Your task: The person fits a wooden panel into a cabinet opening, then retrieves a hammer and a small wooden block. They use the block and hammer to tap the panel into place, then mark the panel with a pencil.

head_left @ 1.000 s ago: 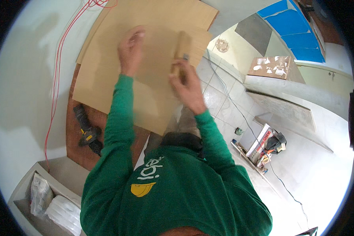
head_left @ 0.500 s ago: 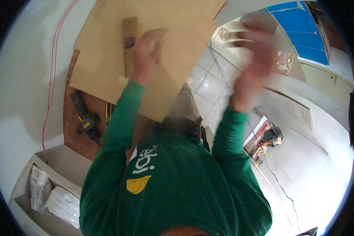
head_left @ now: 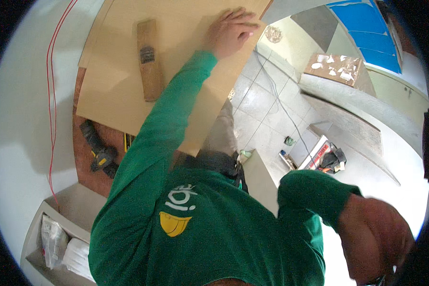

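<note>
My left hand (head_left: 229, 34) rests on a large tan sheet of board (head_left: 110, 81), close to its right edge. The fingers are stretched out across the surface, and nothing shows in the hand. To the left of that forearm a wooden block hand plane (head_left: 150, 78) lies lengthwise on the sheet, with a dark slot in its middle. My right hand (head_left: 376, 238) is raised at the lower right rim, away from the board. Its fingers are turned out of sight, so whether it is open or closed does not show.
On the reddish-brown tabletop (head_left: 93, 178) under the sheet lies a black and yellow power tool (head_left: 103, 157). A grey compartment (head_left: 28, 243) at lower left contains plastic-wrapped packs. At right are a tiled floor with a cable, a cardboard box (head_left: 336, 68), and assorted tools beside a flat carton (head_left: 317, 155).
My left hand has slid from beside the hand plane to the sheet's right edge. My right hand has swung from the upper right down to the lower right rim.
</note>
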`<action>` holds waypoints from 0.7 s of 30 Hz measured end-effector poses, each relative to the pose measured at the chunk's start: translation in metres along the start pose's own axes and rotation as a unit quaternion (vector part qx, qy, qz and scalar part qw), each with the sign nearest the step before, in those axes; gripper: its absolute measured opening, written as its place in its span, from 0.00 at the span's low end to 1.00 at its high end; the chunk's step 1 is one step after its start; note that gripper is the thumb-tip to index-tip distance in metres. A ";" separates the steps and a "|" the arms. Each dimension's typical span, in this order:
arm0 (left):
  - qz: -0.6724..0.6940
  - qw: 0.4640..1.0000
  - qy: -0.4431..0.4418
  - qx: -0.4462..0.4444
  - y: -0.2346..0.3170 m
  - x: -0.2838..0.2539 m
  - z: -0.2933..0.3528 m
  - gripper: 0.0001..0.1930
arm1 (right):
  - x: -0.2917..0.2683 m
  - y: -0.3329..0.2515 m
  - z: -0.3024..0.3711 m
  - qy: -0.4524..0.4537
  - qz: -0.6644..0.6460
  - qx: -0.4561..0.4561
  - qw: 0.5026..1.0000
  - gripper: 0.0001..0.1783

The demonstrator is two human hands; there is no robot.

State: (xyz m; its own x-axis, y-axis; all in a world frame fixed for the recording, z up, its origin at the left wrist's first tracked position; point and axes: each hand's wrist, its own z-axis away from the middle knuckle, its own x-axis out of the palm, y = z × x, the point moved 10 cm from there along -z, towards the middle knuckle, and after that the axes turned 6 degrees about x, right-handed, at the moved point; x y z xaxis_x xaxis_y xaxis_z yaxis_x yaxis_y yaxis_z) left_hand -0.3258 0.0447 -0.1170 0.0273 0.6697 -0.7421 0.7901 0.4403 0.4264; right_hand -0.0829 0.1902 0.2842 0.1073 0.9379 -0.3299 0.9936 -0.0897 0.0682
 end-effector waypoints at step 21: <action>0.033 0.996 0.002 -0.087 -0.015 0.007 -0.049 0.10 | 0.182 -0.195 0.395 -0.614 -0.722 0.241 0.209 0.11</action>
State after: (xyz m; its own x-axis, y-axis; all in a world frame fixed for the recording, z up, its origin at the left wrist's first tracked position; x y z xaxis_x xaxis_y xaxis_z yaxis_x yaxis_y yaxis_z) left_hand -0.3672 0.0726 -0.1033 0.0725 0.7030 -0.7075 0.6688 0.4920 0.5574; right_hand -0.2439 0.2456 -0.1612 -0.6831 -0.6624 0.3075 -0.1233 -0.3104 -0.9426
